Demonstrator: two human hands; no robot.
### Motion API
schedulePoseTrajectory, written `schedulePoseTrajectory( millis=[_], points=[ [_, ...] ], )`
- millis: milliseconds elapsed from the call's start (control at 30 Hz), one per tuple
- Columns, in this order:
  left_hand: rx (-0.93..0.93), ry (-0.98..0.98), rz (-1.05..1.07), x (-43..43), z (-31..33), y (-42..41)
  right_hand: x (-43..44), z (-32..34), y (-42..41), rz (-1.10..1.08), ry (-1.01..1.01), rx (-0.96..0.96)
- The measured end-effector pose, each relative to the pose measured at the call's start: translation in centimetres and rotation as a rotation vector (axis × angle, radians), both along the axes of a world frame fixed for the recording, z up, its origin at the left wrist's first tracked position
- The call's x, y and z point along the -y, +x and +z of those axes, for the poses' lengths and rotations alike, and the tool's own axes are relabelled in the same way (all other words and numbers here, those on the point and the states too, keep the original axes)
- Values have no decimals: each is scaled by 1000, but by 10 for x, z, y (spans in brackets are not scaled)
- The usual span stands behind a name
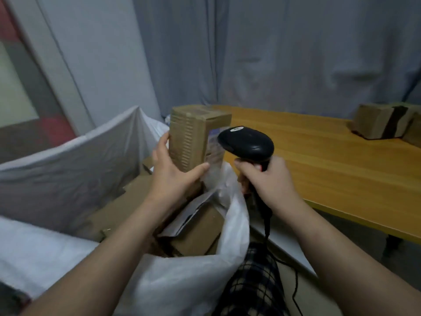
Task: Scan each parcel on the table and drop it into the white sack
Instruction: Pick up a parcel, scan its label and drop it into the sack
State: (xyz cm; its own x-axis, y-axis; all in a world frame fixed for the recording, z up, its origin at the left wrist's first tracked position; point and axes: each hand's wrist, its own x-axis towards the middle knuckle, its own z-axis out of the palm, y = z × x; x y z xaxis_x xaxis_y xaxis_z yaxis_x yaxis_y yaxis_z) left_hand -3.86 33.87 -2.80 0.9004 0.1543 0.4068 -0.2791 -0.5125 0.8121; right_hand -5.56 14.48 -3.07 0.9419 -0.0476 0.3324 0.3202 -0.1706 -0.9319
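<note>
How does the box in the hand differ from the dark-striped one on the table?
The held box stands upright in the left hand over the white sack; the table box rests on the wooden table. The held box is tall and narrow; the table box looks squat, with a dark stripe. Both are brown cardboard.

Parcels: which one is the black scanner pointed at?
The tall parcel held upright by the left hand, facing the scanner, over the white sack; others lie inside the sack or on the table.
</note>
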Motion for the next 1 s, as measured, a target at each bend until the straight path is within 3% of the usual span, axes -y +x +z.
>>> schedulePoseTrajectory(
  millis=[200,300,367,500,633,1000],
  points=[
    [1,667,383,-106,24,17,-64,7,30,35,-237,-58],
    [-59,1015,435,-124,10,38,-82,2,44,20,-286,-64],
    [-136,1120,405,-126,-7,52,-89,-5,53,-4,-302,-92],
    [-290,1139,374,-125,-36,77,-91,-22,64,-39,-311,-129],
    [-344,1164,392,-122,-28,89,-86,-35,70,-50,-302,-158],
    [85,1064,115,13,8,95,3,-8,64,-222,-76,-164]
  ],
)
